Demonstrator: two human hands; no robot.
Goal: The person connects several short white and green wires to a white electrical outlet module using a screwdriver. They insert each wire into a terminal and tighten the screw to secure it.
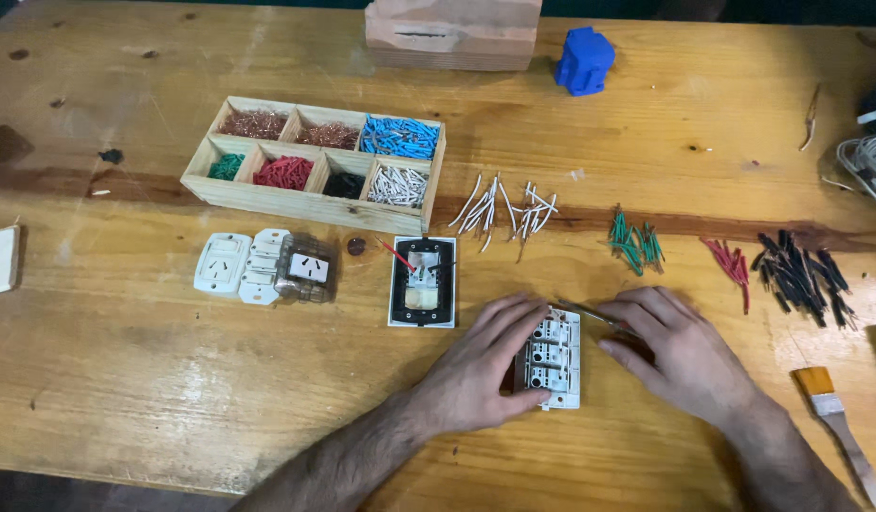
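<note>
Both hands grip one white socket module (pixel 555 358) (back up); right hand (pixel 680 351) pinches tweezers (pixel 590 314).

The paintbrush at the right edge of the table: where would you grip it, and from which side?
Grip the paintbrush by its pale handle, probably coming from the near right. It lies flat with the bristles pointing up-left and the handle running toward the near table edge, clear of other things. The right hand is nearest, though it holds a thin metal tool over the white socket module.
</note>
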